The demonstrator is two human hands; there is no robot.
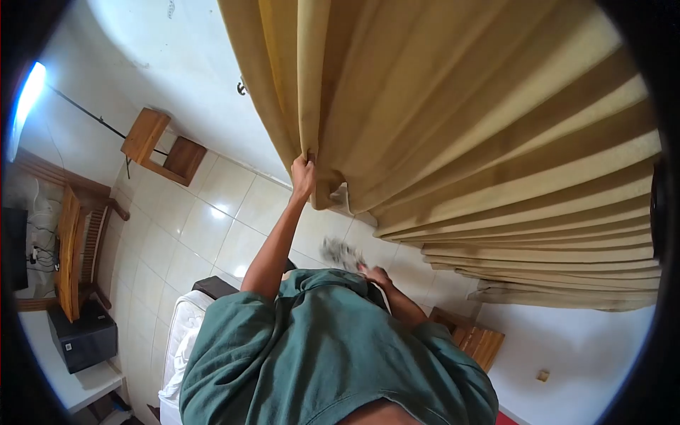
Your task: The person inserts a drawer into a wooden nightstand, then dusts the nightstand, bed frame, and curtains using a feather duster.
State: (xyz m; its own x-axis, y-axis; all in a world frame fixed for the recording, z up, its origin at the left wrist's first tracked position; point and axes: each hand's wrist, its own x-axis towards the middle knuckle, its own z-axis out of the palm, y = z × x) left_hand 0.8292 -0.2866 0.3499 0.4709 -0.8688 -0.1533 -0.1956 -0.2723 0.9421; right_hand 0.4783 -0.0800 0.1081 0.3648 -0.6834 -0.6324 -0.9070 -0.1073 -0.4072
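At the upper end of the outstretched left arm, in the head view, the left hand (304,176) is clenched on the near edge of a tan pleated curtain (453,92), the cloth bunched inside the fist. Gripping there, close to the bottom of that edge, probably draws the fold straight and steadies the loose fabric, since the pleats fan out broadly to the right of the fist. Below and to the right of that grip, near the waist of the green shirt (340,347), the right hand (377,276) is closed around the near end of a fluffy grey-and-white duster (340,253). Motion blur softens its head, which appears just apart from the hem; the low hold presumably leaves the fibres free to swing. Beneath both grips spreads a glossy cream tile floor (202,237), catching bright reflections. Left of the curtain grip rises a white wall (191,49) with a small dark hook (241,88), and near its foot sits an open wooden shelf unit (185,161). Farther left are a slatted wooden bench (92,234), a black box-shaped appliance (83,338) and a glaring light (28,99). Below the left grip, beside the shirt, lies a white mattress (185,312); beyond the right hand, lower right, stands a piece of wooden furniture (483,343).
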